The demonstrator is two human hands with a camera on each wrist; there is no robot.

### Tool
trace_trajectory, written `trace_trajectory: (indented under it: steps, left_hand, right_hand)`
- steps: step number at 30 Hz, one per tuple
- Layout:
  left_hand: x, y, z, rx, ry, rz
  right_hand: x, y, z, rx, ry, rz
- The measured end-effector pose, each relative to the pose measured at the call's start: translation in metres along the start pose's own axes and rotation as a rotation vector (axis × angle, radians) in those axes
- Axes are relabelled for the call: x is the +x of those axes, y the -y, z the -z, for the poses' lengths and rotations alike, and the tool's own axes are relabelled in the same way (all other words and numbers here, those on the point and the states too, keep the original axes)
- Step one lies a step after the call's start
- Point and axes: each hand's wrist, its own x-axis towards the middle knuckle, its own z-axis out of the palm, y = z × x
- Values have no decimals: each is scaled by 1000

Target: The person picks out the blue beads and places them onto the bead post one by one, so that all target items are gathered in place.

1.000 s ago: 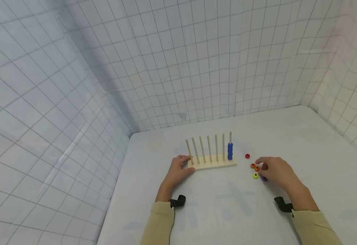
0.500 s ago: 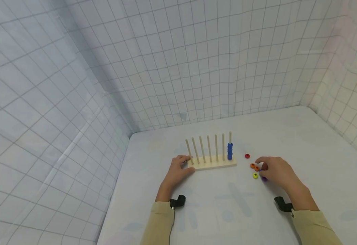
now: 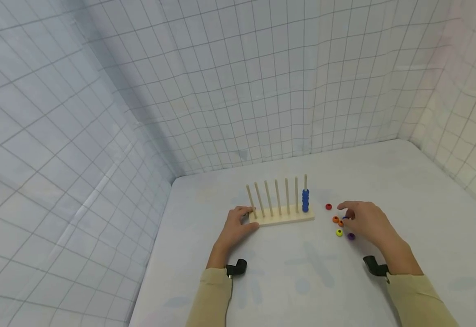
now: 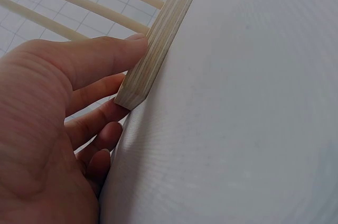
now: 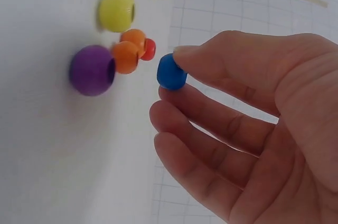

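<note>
A wooden peg stand has a flat base (image 3: 285, 218) and several upright pegs (image 3: 277, 197). Blue beads (image 3: 305, 200) are stacked on its rightmost peg; the other pegs are bare. My left hand (image 3: 235, 228) grips the left end of the base, thumb along the front edge and fingers behind. Between thumb and index finger, my right hand (image 3: 366, 221) pinches a single blue bead (image 5: 172, 72), raised above the table to the right of the stand. The remaining fingers are spread and loosely bent in the right wrist view.
Loose beads lie close to my right hand: a purple bead (image 3: 351, 236), a yellow bead (image 3: 339, 233), two orange beads (image 3: 335, 219) and a red bead (image 3: 329, 206). White gridded sheeting (image 3: 238, 86) rises behind and beside the white table (image 3: 287, 281).
My right hand has lifted up and slightly away from the table with the blue bead, uncovering the purple bead. My left hand stays on the stand's base.
</note>
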Motion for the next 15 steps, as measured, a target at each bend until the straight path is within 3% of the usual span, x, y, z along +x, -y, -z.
trace_trajectory:
  steps: [15]
  left_hand:
    - [-2, -5, 1, 1, -10, 2]
  right_hand:
    - [6, 14, 13, 38, -57, 53]
